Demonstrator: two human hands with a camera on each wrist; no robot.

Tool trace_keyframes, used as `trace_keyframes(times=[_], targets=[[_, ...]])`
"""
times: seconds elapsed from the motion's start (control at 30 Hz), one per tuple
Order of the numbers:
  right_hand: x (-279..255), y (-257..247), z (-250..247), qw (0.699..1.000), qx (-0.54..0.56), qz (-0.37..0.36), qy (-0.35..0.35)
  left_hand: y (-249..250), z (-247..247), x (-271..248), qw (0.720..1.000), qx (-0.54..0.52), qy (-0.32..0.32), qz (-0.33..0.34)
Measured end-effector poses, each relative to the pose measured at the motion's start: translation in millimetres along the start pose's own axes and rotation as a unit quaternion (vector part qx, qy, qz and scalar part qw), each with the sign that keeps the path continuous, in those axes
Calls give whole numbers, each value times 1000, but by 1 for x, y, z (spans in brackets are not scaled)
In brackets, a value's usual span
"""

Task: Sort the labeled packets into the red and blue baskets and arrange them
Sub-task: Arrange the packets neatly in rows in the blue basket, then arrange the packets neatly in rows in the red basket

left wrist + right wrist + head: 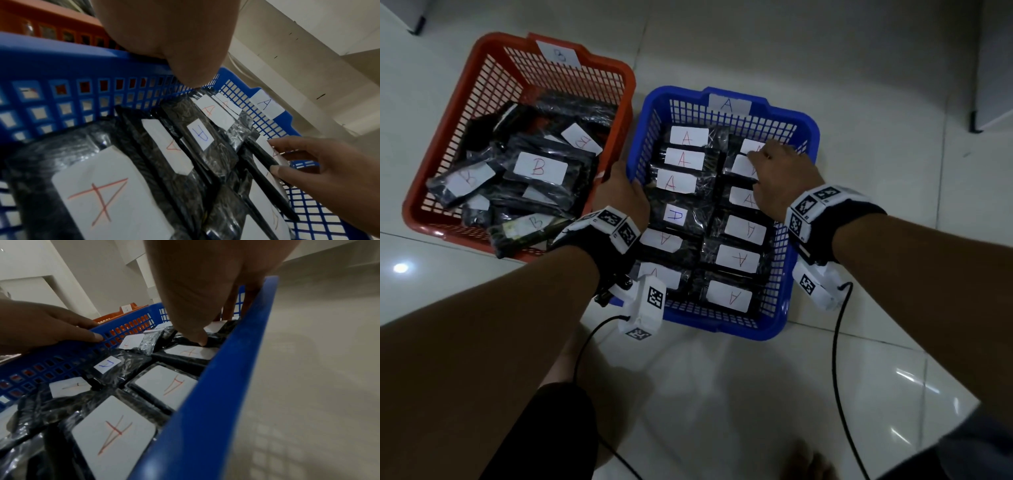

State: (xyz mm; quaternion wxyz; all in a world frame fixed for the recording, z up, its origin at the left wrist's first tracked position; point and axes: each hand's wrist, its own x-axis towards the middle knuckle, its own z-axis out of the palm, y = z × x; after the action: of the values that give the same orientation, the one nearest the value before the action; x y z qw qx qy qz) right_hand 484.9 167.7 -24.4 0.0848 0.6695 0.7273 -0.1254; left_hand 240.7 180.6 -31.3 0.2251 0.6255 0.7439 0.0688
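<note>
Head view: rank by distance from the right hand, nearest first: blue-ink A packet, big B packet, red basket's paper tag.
1. Blue-ink A packet, in the blue basket's left column, nearest to the right hand.
2. Big B packet, middle of the red basket.
3. Paper tag, red basket's far rim.

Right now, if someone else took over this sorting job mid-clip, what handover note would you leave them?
Left hand: grips the near-left rim of the blue plastic mesh basket, steadying it.
Right hand: inside the blue basket, fingers on a black plastic-wrapped packet with a white A label in the far right column; whether it grips cannot be told.
Done: A packets lie in two neat columns in the blue basket. B-labelled black packets are in the red plastic mesh basket.
Left: finish straightening the right column's far end; the red basket's packets lie jumbled and likely need arranging.
</note>
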Motion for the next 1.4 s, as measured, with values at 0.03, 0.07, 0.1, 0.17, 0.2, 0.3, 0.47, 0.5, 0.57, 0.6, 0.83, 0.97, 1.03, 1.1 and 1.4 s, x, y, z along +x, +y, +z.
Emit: trace_keyframes(times=[0.03,0.07,0.1,0.17,0.2,0.3,0.47,0.5,0.57,0.6,0.83,0.97,1.03,1.1,1.4], targets=[[-1,1,-1,1000,4,-5,-2,0,0,0,1000,0,1,0],[-2,2,-1,1000,8,-11,-3,-1,1,0,1000,-1,1,0],[-3,2,-1,1000,9,-17,-2,-2,1,1,1000,-2,2,2],[-4,2,-1,1000,11,-20,-3,-4,2,3,1000,-7,-3,5],[-5,1,-1,1000,17,-19,-6,-5,2,3,1000,-9,-9,5],[-7,-2,-1,999,30,-7,-6,-6,1,4,1000,-8,-13,10],[-11,-11,0,997,69,17,26,-4,-2,6,1000,-2,-17,22],[-11,-13,0,996,77,22,33,-2,-4,5,1000,1,-21,22],[-10,-18,-4,994,93,37,43,1,-9,3,999,9,-28,37],[-10,-21,-6,993,99,42,50,4,-14,1,998,18,-29,59],[5,-72,-30,985,158,8,75,18,-66,1,965,145,-53,212],[9,-107,-45,981,165,-19,98,6,-109,4,967,144,-31,210],[8,-120,-54,980,169,-34,102,-1,-133,1,969,151,-6,193],[7,-132,-64,978,174,-48,103,-9,-153,-2,968,158,16,194],[29,-199,-64,976,183,-34,112,-85,-190,22,972,147,22,181]])
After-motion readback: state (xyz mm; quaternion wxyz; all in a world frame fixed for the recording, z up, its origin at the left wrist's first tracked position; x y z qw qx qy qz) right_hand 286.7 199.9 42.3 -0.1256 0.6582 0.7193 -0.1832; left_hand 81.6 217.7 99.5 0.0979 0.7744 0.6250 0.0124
